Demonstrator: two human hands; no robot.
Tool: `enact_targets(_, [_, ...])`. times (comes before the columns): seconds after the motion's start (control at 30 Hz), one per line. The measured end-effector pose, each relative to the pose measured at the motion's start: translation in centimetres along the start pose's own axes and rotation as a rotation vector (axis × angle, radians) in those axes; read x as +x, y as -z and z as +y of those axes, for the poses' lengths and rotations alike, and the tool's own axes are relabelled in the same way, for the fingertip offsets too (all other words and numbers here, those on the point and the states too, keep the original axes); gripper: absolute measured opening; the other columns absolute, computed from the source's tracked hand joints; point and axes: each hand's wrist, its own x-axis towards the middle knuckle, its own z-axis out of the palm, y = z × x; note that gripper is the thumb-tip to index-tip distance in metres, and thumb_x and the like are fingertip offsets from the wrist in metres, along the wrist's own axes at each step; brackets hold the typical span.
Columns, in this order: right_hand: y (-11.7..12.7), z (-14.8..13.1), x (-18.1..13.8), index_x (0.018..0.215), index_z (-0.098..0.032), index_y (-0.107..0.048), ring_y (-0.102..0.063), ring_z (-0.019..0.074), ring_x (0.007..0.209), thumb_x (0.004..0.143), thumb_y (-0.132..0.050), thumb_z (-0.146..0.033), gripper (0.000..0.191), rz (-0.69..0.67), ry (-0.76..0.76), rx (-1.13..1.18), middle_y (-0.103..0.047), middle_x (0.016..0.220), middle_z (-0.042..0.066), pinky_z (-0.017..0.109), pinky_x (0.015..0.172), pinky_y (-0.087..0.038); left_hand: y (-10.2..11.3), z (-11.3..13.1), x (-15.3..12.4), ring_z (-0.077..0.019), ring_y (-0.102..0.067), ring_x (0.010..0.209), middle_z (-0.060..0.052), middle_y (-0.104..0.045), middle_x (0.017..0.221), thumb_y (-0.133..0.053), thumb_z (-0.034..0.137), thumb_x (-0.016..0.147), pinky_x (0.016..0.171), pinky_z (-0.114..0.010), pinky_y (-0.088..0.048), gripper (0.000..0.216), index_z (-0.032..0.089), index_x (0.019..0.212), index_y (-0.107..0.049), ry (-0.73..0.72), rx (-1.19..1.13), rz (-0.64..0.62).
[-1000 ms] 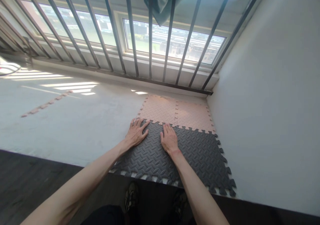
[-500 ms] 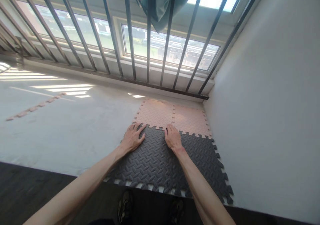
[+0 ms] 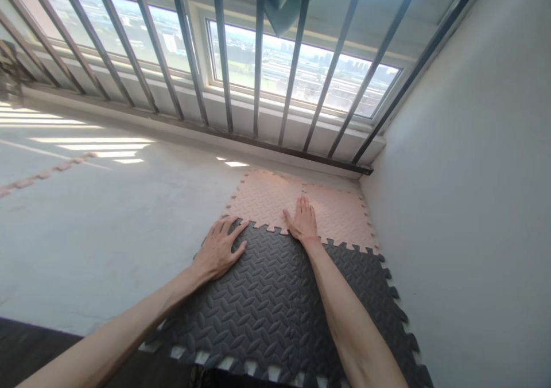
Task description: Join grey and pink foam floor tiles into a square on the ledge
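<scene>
Pink foam tiles (image 3: 262,196) under flat right hand (image 3: 303,222); left hand (image 3: 217,250) flat on dark tile (image 3: 267,302).

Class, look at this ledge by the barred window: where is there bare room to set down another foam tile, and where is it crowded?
Bare concrete ledge lies left of the pink tiles and grey tiles, bordered by the window bars. The right corner by the wall is filled. Left hand presses grey; right hand presses pink.

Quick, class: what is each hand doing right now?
Left hand: open, flat on the grey mat, holding nothing.
Right hand: open, flat on the pink mat, holding nothing.
</scene>
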Motion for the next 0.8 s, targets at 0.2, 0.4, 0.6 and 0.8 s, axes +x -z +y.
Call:
enact_targets(0.2, [-0.4, 0.6, 4.7, 0.175, 0.000, -0.019, -0.014, 0.0276, 0.174, 0.110, -0.023, -0.064, 0.091, 0.039, -0.041, -0.015, -0.018, 0.186, 0.019, 0.047, 0.141, -0.007, 0.1, 0.1, 0.0, -0.0363, -0.044, 0.153, -0.011, -0.053, 0.163, -0.054, 0.048, 0.107, 0.130, -0.060, -0.042, 0.058, 0.031, 0.162, -0.054, 0.019, -0.016, -0.002])
enact_targets(0.4, [-0.7, 0.9, 8.1, 0.174, 0.001, -0.021, -0.016, 0.0280, 0.174, 0.109, -0.027, -0.064, 0.092, 0.049, -0.077, -0.039, -0.022, 0.185, 0.020, 0.048, 0.141, -0.008, 0.2, 0.1, -0.1, -0.0346, -0.043, 0.155, -0.011, -0.049, 0.166, -0.054, 0.047, 0.108, 0.132, -0.060, -0.040, 0.058, 0.032, 0.164, -0.053, 0.034, -0.040, -0.018])
enact_targets(0.6, [-0.9, 1.0, 7.8, 0.174, 0.002, -0.018, -0.014, 0.0285, 0.174, 0.109, -0.026, -0.063, 0.092, 0.037, -0.071, -0.054, -0.017, 0.186, 0.021, 0.048, 0.141, -0.008, 0.1, -0.1, 0.0, -0.0345, -0.044, 0.154, -0.011, -0.053, 0.165, -0.053, 0.044, 0.108, 0.133, -0.060, -0.040, 0.056, 0.031, 0.162, -0.056, 0.025, -0.038, -0.012])
enact_targets(0.8, [-0.5, 0.0, 1.7, 0.174, 0.001, -0.021, -0.015, 0.0290, 0.174, 0.109, -0.031, -0.058, 0.088, 0.020, -0.045, -0.025, -0.021, 0.185, 0.019, 0.046, 0.142, -0.009, -0.2, 0.2, 0.1, -0.0352, -0.047, 0.154, -0.014, -0.056, 0.163, -0.055, 0.042, 0.106, 0.132, -0.057, -0.040, 0.057, 0.027, 0.161, -0.059, 0.022, 0.001, 0.011])
